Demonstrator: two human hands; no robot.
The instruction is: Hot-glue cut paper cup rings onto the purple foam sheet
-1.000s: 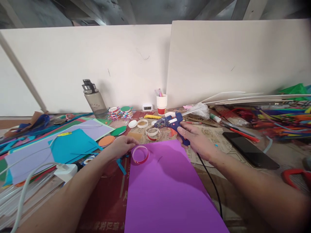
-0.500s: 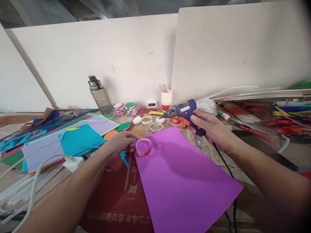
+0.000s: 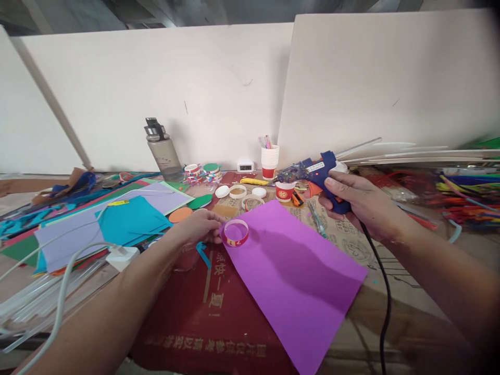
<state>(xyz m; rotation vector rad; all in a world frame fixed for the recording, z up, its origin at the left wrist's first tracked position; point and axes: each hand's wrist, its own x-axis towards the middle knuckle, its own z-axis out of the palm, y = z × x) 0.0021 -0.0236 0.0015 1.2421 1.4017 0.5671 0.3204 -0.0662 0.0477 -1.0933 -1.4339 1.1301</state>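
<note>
Head view, the only one: the purple sheet (image 3: 297, 271) is the handy landmark here, lying at an angle on the red mat (image 3: 203, 323) in the middle of the table.

The left hand (image 3: 199, 229) sits at the sheet's far-left corner, fingers curled together with the tips pressed against a small paper ring (image 3: 236, 232). The ring has a red band low on its outside and stands on that same corner, right at the edge.

The right hand (image 3: 357, 203) is up in the air above the sheet's far-right side, fingers wrapped tight round the grip of a blue glue gun (image 3: 316, 174). The nozzle points left, past the sheet's far edge, and a small red light shows on the body. Its black cord (image 3: 385, 307) drops from the hand and runs down just off the sheet's right corner.

Just beyond the sheet's far edge there's a red and white paper cup (image 3: 285, 190) and a few white rings (image 3: 250, 198). Further back stands a stack of white cups (image 3: 270, 159) with pens in it, and a grey water bottle (image 3: 162, 151) well off to the left. Left of the sheet lies a pile of coloured paper (image 3: 117, 224), teal on top.
</note>
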